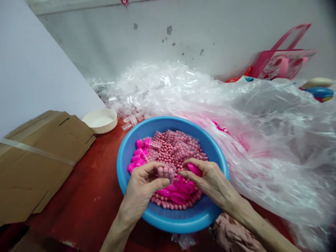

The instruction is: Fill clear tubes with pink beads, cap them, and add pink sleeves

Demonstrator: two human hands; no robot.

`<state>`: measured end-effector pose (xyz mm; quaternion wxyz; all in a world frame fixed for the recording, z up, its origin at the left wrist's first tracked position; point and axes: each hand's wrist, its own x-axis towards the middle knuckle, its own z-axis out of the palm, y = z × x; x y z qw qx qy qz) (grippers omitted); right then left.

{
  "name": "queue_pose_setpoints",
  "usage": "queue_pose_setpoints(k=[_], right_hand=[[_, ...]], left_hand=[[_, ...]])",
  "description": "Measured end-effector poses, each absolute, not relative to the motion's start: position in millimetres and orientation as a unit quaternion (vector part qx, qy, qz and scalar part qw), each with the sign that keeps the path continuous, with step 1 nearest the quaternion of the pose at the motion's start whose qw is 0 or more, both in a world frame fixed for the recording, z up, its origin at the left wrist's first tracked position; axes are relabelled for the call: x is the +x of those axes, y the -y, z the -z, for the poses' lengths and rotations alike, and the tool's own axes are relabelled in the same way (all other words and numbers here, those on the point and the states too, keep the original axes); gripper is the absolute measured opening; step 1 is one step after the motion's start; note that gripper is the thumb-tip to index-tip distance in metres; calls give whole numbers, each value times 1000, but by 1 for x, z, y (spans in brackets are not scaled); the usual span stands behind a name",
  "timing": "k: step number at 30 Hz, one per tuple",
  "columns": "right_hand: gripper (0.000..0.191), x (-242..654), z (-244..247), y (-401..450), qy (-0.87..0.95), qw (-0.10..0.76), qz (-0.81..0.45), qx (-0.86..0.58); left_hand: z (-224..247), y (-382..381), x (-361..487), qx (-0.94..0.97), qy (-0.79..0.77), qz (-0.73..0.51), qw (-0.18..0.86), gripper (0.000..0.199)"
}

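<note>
The left hand [139, 185] pinches a clear bead-filled pack [166, 174] over the blue basin [181, 223] beneath it, while just beside, the right hand [216, 178] grips a bright-pink piece [195, 170]: apparently a capping step, the next move likely calling for lining both up.

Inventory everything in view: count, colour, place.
Basin: one, blue, centre
Beads: many, pink, in basin
Bead-filled cases: several, clear, in and above basin
Plastic pieces: several, magenta, in and above basin
Loose cases: many, clear, behind basin
Plastic sheeting: uncounted, translucent, right
Dish: one, cream, left
Cardboard: one, brown, far left
Panel: one, white, upper left
Bag: one, pink, upper right
Oval item: one, blue, far right
Cloth: one, pinkish, lower right
Table: one, red, beneath basin
Wall: one, grey, background
Left hand: one, over basin, holding case
Right hand: one, over basin, holding piece
</note>
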<state>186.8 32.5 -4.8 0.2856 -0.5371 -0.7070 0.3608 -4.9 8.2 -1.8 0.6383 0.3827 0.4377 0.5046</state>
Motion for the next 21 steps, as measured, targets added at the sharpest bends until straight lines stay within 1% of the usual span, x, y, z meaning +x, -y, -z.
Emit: queue_pose_setpoints(k=[1,3,5,8,11,13,14,17,18,21], right_hand=[[27,187,5,-31,704,286,-359,-542],[29,188,3,-29,677,305,-404,-534],[32,189,-2,-29,633,318,-497,-501],[36,191,-14,-28,572,311,-619,-440],[36,194,-27,-25,542,301,-659,-425],[24,196,-35,-22,503,304,-685,-429],[22,197,-37,-21,478,307,-706,-423],[34,197,-40,-22,415,321,-767,-369],[34,196,-39,-23,400,330,-779,-351],[23,191,-32,-27,373,366,-788,-326]], left_hand=[[2,-8,-5,378,-435,-514,636,22],[3,-9,-6,381,-437,-526,622,24],[2,-8,-6,392,-440,-523,616,24],[2,-5,-4,403,-446,-511,615,21],[4,-1,-1,400,-447,-517,611,20],[6,2,1,402,-444,-516,612,19],[6,4,2,405,-445,-513,612,18],[7,6,5,408,-454,-512,605,19],[6,6,6,408,-459,-511,601,19],[5,6,6,415,-469,-498,600,20]])
